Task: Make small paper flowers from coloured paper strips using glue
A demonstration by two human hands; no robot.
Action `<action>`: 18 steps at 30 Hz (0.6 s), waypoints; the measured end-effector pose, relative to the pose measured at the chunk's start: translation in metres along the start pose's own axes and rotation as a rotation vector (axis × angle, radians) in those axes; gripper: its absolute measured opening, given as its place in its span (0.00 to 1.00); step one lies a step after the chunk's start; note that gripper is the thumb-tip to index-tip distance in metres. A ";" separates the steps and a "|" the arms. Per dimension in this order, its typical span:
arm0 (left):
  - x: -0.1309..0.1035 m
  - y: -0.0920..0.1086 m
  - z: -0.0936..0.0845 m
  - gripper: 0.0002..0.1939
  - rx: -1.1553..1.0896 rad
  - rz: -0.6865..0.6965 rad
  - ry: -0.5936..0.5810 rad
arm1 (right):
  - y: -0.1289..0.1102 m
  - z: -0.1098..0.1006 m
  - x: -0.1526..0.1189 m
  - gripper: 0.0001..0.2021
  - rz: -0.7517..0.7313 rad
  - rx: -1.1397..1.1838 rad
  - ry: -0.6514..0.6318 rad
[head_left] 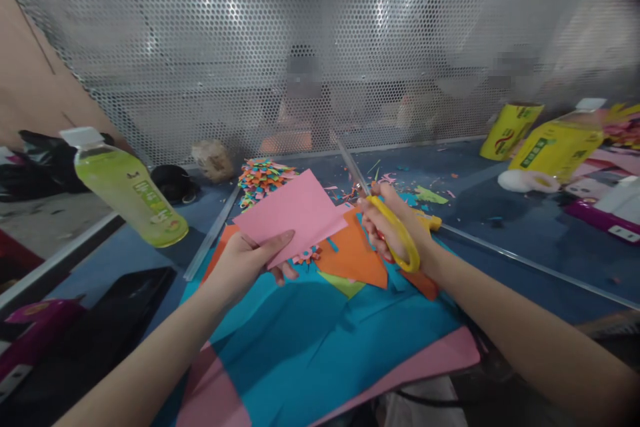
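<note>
Between the thumb and fingers of my left hand [257, 257] is a folded piece of pink paper [295, 213], held up over the sheets. My right hand [387, 227] grips yellow-handled scissors [405, 240], whose metal blades point up and away, apart from the pink paper. Below both hands lie a large blue sheet [310, 327], an orange piece of paper [350, 253] and a small green piece [343, 283]. A pink sheet [440, 357] shows under the blue one. Partly hidden under the held paper is a small pink-and-blue cutout [306, 255].
Behind the paper rises a pile of colourful cut pieces [263, 177], with loose scraps [430, 195] to its right. A green drink bottle [133, 187] and a dark phone [120, 320] lie left. At right are a yellow bottle [560, 143] and a yellow can [510, 130]. A perforated metal screen [225, 47] stands behind.
</note>
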State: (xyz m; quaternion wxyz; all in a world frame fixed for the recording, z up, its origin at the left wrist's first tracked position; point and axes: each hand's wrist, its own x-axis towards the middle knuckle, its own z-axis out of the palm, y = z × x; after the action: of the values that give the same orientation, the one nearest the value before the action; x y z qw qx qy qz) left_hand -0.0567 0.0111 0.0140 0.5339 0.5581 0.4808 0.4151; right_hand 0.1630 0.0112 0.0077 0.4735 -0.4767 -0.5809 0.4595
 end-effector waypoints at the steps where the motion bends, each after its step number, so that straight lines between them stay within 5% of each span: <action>1: 0.001 0.001 0.000 0.11 -0.014 0.005 0.029 | -0.002 -0.004 0.002 0.18 -0.026 0.022 0.023; 5: 0.004 0.004 -0.002 0.10 -0.029 0.004 0.097 | -0.012 -0.029 0.015 0.18 -0.012 0.084 0.075; 9: 0.007 -0.001 -0.002 0.11 -0.019 -0.017 0.069 | -0.021 -0.061 0.029 0.22 0.289 0.267 -0.059; 14: 0.008 -0.008 -0.004 0.12 0.013 -0.028 -0.016 | -0.015 -0.089 0.040 0.24 0.333 0.589 -0.075; 18: 0.008 -0.007 -0.005 0.12 0.003 -0.042 -0.004 | -0.006 -0.097 0.045 0.26 0.357 0.630 -0.027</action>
State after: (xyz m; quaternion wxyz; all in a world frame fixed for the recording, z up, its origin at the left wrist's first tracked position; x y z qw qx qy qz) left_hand -0.0604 0.0196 0.0074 0.5429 0.5494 0.4918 0.4020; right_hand 0.2539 0.0632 0.0308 0.5018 -0.3950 -0.3247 0.6976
